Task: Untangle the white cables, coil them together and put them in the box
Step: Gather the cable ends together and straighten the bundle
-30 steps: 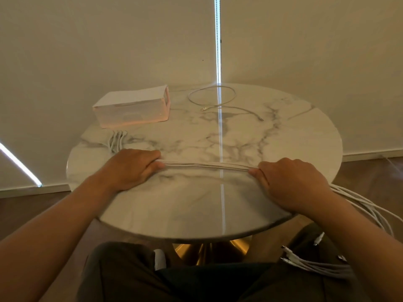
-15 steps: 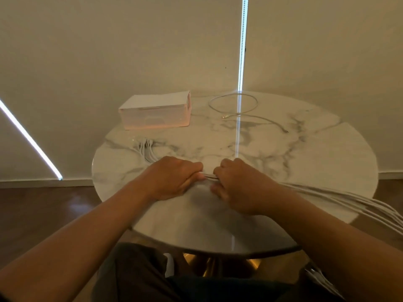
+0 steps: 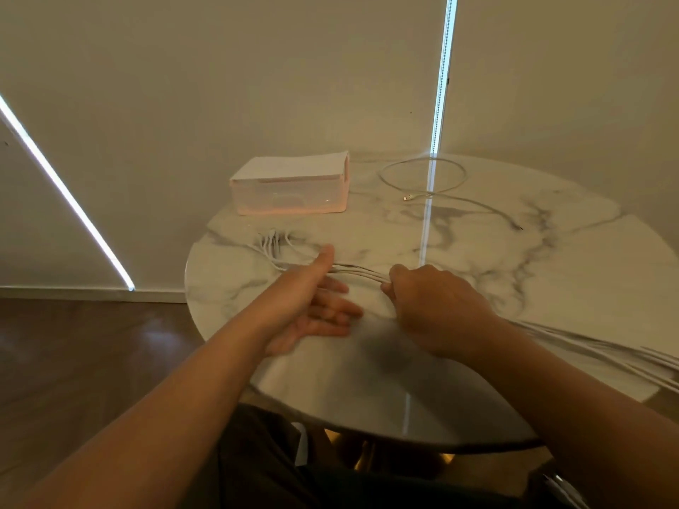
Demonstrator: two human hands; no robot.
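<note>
A bundle of white cables lies across the round marble table. Its plug ends fan out at the left, and its other end trails off the table's right edge. My right hand is closed around the bundle near the table's middle. Just left of it, my left hand is open, palm turned up and fingers spread, with the thumb beside the cables. One more white cable lies in a loose loop at the back. The pale pink box stands at the back left.
The table stands close to a beige wall with bright light strips. Dark wooden floor lies to the left. My dark-trousered legs are under the near edge of the table.
My right hand slid left along the bundle toward my left hand. My left hand, shut on the cables before, has let go and opened with its palm up. The view shifted left.
</note>
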